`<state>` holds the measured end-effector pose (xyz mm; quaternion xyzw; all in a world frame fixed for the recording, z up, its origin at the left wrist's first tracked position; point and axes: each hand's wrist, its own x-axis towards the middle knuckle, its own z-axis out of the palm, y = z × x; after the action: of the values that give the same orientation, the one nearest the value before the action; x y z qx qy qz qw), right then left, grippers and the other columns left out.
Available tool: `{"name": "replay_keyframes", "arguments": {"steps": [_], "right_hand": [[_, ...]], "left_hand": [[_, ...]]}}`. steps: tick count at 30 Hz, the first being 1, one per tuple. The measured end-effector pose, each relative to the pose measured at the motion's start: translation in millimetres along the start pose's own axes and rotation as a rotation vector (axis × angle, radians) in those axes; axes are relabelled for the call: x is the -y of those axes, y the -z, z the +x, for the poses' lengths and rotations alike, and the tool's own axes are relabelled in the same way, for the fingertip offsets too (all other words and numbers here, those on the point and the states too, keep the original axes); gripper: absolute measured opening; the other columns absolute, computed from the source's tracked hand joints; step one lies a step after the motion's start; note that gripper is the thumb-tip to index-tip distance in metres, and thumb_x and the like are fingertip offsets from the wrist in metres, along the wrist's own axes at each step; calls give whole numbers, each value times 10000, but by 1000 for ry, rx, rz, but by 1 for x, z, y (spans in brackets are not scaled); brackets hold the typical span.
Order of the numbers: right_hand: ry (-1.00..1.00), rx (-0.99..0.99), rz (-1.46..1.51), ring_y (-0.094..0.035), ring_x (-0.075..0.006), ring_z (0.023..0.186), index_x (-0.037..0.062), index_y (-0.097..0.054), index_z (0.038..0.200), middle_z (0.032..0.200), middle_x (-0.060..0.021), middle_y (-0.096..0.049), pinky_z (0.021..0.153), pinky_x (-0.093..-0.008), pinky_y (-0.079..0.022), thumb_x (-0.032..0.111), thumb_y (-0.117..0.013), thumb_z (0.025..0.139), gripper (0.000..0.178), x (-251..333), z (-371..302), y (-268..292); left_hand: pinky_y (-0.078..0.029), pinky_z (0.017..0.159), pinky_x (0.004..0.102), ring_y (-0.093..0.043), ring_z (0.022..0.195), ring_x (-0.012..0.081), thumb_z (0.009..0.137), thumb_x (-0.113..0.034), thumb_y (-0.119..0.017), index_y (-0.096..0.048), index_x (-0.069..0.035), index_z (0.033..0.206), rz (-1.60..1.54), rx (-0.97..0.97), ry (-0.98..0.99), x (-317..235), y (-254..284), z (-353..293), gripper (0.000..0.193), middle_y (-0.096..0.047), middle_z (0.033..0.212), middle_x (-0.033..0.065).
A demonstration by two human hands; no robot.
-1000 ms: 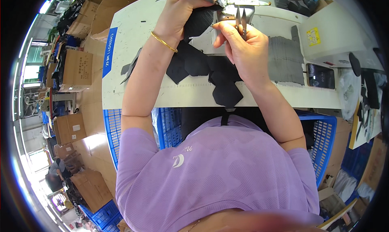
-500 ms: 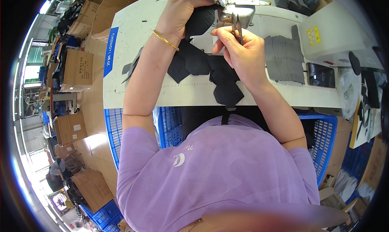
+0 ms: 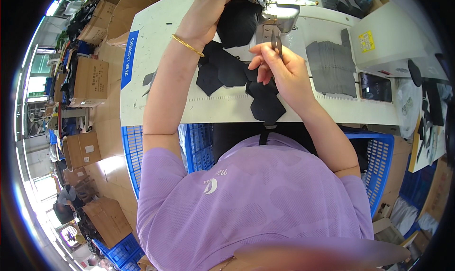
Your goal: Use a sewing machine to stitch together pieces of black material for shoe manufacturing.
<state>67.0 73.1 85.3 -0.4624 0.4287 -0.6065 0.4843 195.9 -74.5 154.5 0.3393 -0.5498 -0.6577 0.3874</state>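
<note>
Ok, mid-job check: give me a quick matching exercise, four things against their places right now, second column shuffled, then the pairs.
Things:
1. Left hand
2. Dark snips
3. Phone
4. Grey pieces

Places:
A. near the right end of the table
B. in the right hand
C. between the right hand and the phone
D. at the black piece by the sewing machine

Pairs: 1-D, 2-B, 3-A, 4-C
</note>
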Motion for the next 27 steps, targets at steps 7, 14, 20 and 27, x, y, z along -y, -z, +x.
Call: {"name": "replay_keyframes", "arguments": {"steps": [7,14,20,27], "right_hand": [[-21,130,-137,-564,-63,644,1,-646,975,751,-29,-642,557,-235,-446,256,-497,1005,297,15,-10,3],[270,-56,-698,-610,-165,628,3,-659,953,765,-89,-652,578,-294,-458,289,-598,943,293,0,-31,30],[421,-91,-1243,-619,-206,615,74,-628,868,715,-27,-579,501,-324,-471,287,-720,820,237,10,-37,8],[443,-25,-1389,-620,-208,603,80,-551,733,694,-36,-573,485,-339,-468,270,-715,821,266,11,-36,2]], "left_hand": [[-515,760,259,-651,809,136,821,34,-657,-703,5,1004,-25,1,-269,12,-9,1,192,-709,948,53],[-501,818,278,-629,898,139,827,-4,-713,-671,63,1040,90,-215,-254,45,16,-81,227,-690,1003,86],[-496,718,253,-615,795,103,864,-88,-721,-689,48,958,295,-272,-314,70,3,-114,169,-693,888,48],[-479,712,243,-601,781,98,871,-131,-724,-690,28,951,523,-309,-312,83,-13,-124,182,-692,871,41]]}}
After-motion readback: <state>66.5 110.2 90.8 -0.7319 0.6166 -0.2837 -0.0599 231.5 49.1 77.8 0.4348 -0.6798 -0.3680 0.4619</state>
